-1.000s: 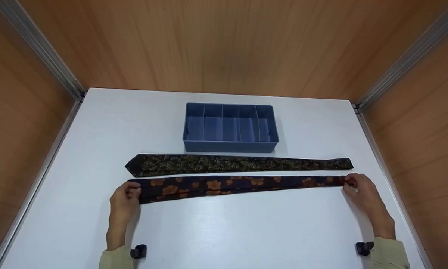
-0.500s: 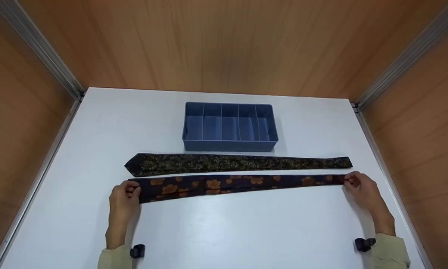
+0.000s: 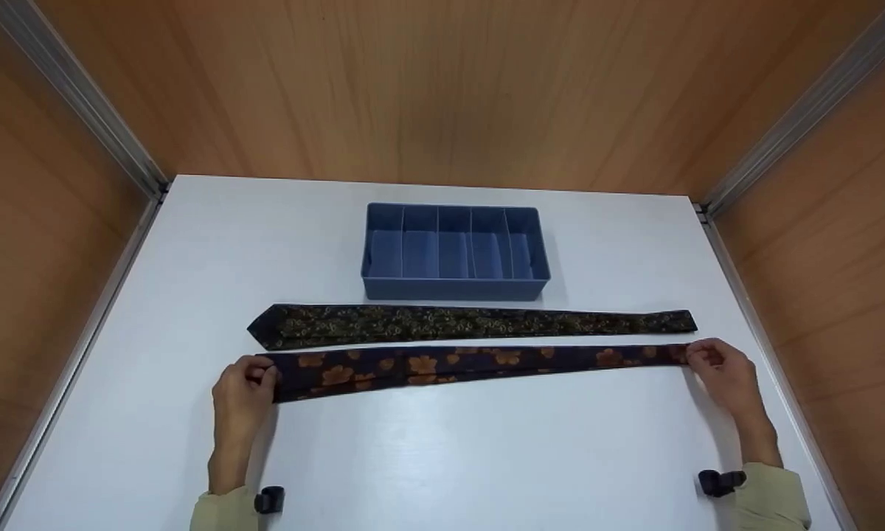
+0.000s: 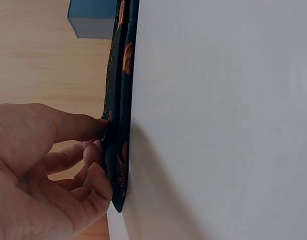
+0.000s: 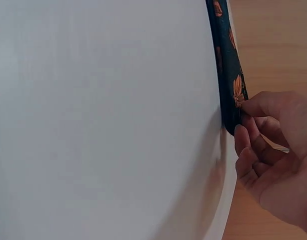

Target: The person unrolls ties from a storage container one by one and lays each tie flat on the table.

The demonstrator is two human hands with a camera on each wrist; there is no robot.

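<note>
A dark navy necktie with orange flowers [image 3: 450, 363] stretches left to right across the white table, folded lengthwise. My left hand [image 3: 242, 394] pinches its wide end between thumb and fingers; the left wrist view shows the tip of the necktie [image 4: 121, 172] poking out past the fingers. At the narrow end, my right hand [image 3: 726, 376] pinches the fabric, and in the right wrist view the thumb lies by an orange flower on the necktie [image 5: 232, 90]. Just behind it lies a second necktie [image 3: 442, 323], dark with a small green-gold pattern, flat and untouched by either hand.
A blue box [image 3: 456, 289] with several compartments stands behind the neckties, near the middle of the table [image 3: 442, 457]. Wooden panels [image 3: 442, 88] rise at the back and both sides, with metal rails at the corners. Each wrist wears a small black device [image 3: 269, 500].
My right hand has shifted slightly to the right at the narrow end. The left hand keeps its pinch on the wide end, and both neckties stay almost where they were.
</note>
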